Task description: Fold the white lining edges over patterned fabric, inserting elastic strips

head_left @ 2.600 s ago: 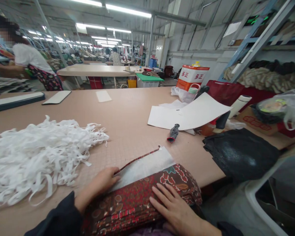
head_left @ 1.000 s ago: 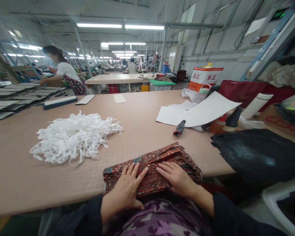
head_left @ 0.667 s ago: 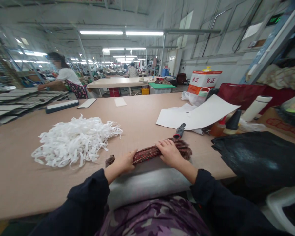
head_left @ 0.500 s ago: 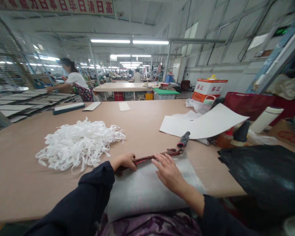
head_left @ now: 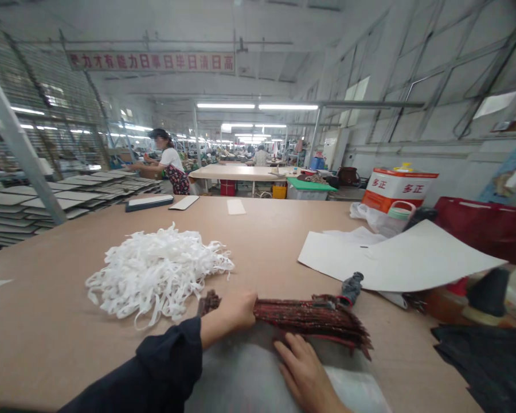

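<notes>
A stack of thin dark red-brown sheets [head_left: 312, 320] lies across the far end of a greyish translucent sheet [head_left: 245, 367]. The kind of material is not certain. My left hand [head_left: 238, 310] is wrapped over the stack toward its left end, fingers closed on it. To the right the layered edges spread apart. My right hand [head_left: 305, 367] rests in front of the stack with fingers spread, fingertips near its lower edge. Just beyond the stack's right part lies a small grey bundle [head_left: 352, 287] with a red rim.
A heap of white ribbon strips [head_left: 159, 272] sits left of my hands. A large white board [head_left: 395, 258] and black sheet material [head_left: 485, 361] lie on the right. Farther back stand a red-white box [head_left: 399, 189] and racks of boards [head_left: 69, 195], where a person [head_left: 172, 163] works.
The stack has gone from a narrow, edge-on bundle to a thicker spread of layers. My left hand now covers its top, and my right hand has come off it toward me. The camera view has shifted.
</notes>
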`<action>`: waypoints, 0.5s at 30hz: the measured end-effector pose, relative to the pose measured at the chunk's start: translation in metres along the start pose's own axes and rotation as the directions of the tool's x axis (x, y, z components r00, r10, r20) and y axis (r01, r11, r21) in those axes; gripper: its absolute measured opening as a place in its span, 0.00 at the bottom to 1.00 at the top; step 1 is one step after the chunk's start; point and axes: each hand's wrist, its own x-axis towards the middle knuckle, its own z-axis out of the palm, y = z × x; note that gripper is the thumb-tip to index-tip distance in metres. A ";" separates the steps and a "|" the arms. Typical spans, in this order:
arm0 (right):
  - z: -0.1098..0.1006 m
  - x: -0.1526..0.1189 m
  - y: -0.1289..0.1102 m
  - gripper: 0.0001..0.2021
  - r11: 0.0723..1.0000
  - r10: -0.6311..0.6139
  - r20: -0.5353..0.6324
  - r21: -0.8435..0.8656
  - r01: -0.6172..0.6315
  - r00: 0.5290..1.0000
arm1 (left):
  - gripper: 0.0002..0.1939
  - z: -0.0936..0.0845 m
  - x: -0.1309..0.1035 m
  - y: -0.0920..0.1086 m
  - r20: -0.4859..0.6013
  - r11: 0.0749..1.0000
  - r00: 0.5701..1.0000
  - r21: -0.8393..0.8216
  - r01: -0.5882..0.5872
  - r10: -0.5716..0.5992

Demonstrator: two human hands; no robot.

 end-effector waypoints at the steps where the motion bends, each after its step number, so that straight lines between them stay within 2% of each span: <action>1: -0.003 0.007 0.003 0.20 0.999 0.039 0.017 0.011 -0.040 0.999 | 0.11 -0.012 0.002 -0.004 -0.065 1.000 0.998 0.027 -0.004 0.006; 4: -0.011 0.027 0.010 0.19 0.983 0.158 0.119 0.077 -0.168 0.980 | 0.15 -0.037 0.007 -0.013 -0.235 0.994 0.972 0.106 0.012 0.014; 6: -0.009 0.032 0.013 0.20 0.969 0.195 0.206 0.113 -0.221 0.959 | 0.14 -0.033 0.001 -0.015 -0.287 0.989 0.958 0.147 0.020 0.024; 8: 0.000 0.027 0.016 0.21 0.965 0.187 0.277 0.128 -0.229 0.942 | 0.12 -0.007 -0.012 -0.016 -0.284 0.981 0.957 0.193 0.000 0.056; 10: 0.010 0.017 0.020 0.23 0.968 0.157 0.326 0.135 -0.211 0.932 | 0.14 0.033 -0.027 -0.018 -0.258 0.958 0.958 0.282 -0.050 0.126; 12: 0.017 0.006 0.025 0.24 0.968 0.139 0.358 0.149 -0.203 0.923 | 0.16 0.070 -0.039 -0.021 -0.197 0.955 0.973 0.289 -0.059 0.120; 14: 0.018 -0.002 0.028 0.23 0.960 0.131 0.378 0.182 -0.212 0.917 | 0.17 0.088 -0.045 -0.025 -0.159 0.964 0.985 0.266 -0.016 0.060; 15: 0.019 -0.003 0.029 0.23 0.953 0.120 0.380 0.216 -0.214 0.917 | 0.17 0.089 -0.045 -0.027 -0.140 0.970 0.989 0.245 -0.002 0.038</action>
